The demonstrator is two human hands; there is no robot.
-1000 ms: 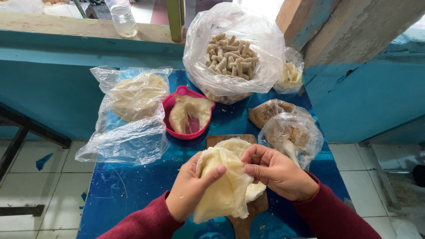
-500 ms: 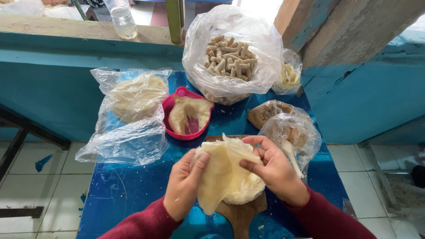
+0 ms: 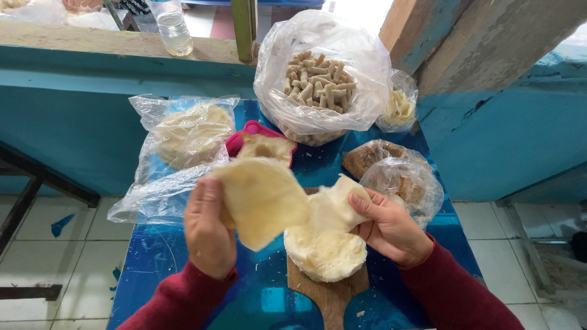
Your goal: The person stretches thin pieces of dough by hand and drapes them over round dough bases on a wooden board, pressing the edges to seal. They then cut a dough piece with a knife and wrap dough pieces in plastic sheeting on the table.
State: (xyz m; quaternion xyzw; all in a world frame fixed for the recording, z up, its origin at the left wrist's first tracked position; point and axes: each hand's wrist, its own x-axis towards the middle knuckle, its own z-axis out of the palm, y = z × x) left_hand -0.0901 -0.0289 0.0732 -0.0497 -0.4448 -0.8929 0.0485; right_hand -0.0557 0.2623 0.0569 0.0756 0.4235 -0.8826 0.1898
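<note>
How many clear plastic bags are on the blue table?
4, perhaps more hidden: a bag of pale wrappers at left, a big bag of rolled sticks at the back, a small bag beside it, a bag of brown filling at right.

Before me: five plastic bags (image 3: 183,137) of food, one pink bowl (image 3: 244,139), one wooden board (image 3: 330,293), one bottle (image 3: 173,27), my two hands (image 3: 209,232).

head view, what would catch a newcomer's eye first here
A thin pale wrapper sheet held up in the left hand, mid-frame, apart from the stack of wrappers on a wooden board. The right hand holds the stack's top sheet. Behind, a big clear bag of rolled sticks stands on the blue table.
</note>
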